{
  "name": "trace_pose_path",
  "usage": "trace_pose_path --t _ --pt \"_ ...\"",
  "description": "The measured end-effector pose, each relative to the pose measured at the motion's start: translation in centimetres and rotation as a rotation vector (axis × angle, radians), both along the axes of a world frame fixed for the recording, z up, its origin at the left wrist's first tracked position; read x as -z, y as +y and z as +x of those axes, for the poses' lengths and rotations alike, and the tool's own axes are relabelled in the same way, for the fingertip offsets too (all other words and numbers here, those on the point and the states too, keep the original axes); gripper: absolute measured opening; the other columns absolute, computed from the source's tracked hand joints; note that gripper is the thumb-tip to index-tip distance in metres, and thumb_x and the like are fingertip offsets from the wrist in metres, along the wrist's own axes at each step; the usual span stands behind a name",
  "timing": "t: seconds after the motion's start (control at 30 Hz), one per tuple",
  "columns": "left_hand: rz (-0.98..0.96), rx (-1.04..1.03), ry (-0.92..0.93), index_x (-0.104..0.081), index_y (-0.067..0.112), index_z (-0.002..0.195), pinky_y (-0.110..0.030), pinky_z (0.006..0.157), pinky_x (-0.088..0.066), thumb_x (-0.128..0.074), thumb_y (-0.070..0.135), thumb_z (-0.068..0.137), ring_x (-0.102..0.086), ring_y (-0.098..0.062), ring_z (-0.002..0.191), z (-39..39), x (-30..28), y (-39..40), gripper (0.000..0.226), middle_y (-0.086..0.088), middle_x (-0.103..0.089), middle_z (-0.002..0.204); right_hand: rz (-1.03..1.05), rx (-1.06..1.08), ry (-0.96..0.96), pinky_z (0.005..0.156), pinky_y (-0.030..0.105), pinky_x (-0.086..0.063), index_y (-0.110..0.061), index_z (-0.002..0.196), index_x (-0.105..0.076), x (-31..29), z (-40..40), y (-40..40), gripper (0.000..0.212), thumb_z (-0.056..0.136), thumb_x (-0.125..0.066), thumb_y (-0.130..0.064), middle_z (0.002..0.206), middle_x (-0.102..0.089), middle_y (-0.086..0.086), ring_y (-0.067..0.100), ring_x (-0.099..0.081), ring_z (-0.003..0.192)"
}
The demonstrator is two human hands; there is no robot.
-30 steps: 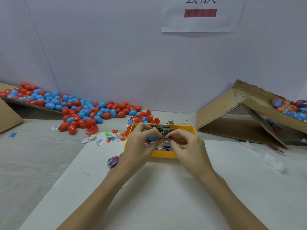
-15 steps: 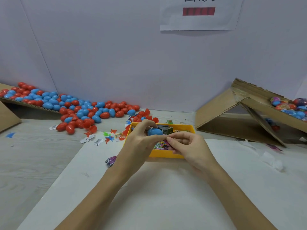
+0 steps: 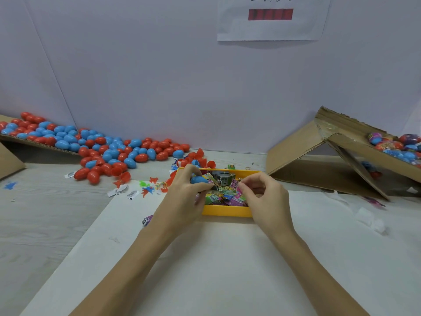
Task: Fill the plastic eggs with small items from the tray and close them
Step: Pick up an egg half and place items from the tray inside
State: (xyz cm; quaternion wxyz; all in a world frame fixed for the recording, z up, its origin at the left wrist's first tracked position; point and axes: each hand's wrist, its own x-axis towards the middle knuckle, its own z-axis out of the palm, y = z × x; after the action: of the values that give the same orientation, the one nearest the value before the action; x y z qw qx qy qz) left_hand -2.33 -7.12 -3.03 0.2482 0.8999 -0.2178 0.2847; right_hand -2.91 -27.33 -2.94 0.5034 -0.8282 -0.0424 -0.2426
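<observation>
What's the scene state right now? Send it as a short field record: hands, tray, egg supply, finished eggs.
left hand: grips a blue egg over the tray
right hand: fingers curled at the packets in the tray; a held item cannot be confirmed
tray: yellow tray on the white sheet, holds small printed packets
egg supply: loose red and blue eggs piled at far left
finished eggs: wrapped eggs on the cardboard ramp at far right
</observation>
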Motion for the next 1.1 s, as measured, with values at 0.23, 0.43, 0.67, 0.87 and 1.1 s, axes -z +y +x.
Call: trace_pose_path --t 0.23,0.43,0.67,0.87,1.1 --pt "-0.195 0.016 0.088 -0.078 0.019 0.115 -0.008 0.077 -0.046 -0.072 0.018 0.095 -0.058 -0.016 0.097 -0.1 -0.2 -0.1 0.021 -0.004 -0.054 0.115 0.362 -0.133 0.177 0.076 0.033 -0.064 -0.010 0.103 -0.076 -0.3 0.1 -0.2 0.010 0.094 -0.072 -0.007 0.095 -0.078 0.007 0.018 -0.078 0.080" --pt "-0.486 0.092 0.228 -0.079 0.037 0.101 -0.015 0.074 -0.052 -0.071 0.052 0.083 -0.057 -0.002 0.104 -0.5 -0.6 -1.1 0.025 0.011 -0.061 0.106 0.357 -0.254 0.199 0.070 0.029 -0.063 -0.012 0.095 -0.076 -0.9 -0.5 0.3 0.006 0.093 -0.073 -0.007 0.084 -0.078 0.005 0.022 -0.077 0.079" --pt "-0.555 0.129 0.396 -0.080 0.037 0.082 -0.017 0.070 -0.051 -0.080 0.047 0.077 -0.060 0.001 0.096 -0.4 -0.7 -1.1 0.011 0.018 -0.064 0.096 0.004 -0.351 0.088 0.075 0.027 -0.061 -0.019 0.108 -0.075 -1.5 -1.1 0.6 0.019 0.097 -0.067 -0.006 0.091 -0.073 -0.003 0.013 -0.071 0.082" --pt "-0.804 0.121 0.432 -0.082 0.031 0.086 -0.033 0.082 -0.061 -0.080 0.042 0.080 -0.065 -0.007 0.102 -0.7 -1.3 -1.2 0.013 0.010 -0.069 0.102 0.483 -0.399 0.283 0.076 0.022 -0.060 -0.015 0.122 -0.068 -1.4 -0.6 0.7 0.036 0.088 -0.080 -0.018 0.102 -0.079 0.007 0.017 -0.077 0.093" --pt "-0.787 0.217 0.464 -0.082 0.027 0.096 -0.023 0.069 -0.057 -0.081 0.031 0.085 -0.071 -0.015 0.081 -1.3 -1.6 -1.8 0.011 0.006 -0.074 0.098 0.915 -0.456 0.388 0.066 0.018 -0.057 -0.004 0.103 -0.075 -1.4 -0.4 0.6 0.037 0.070 -0.083 -0.019 0.096 -0.079 0.010 0.014 -0.075 0.085"
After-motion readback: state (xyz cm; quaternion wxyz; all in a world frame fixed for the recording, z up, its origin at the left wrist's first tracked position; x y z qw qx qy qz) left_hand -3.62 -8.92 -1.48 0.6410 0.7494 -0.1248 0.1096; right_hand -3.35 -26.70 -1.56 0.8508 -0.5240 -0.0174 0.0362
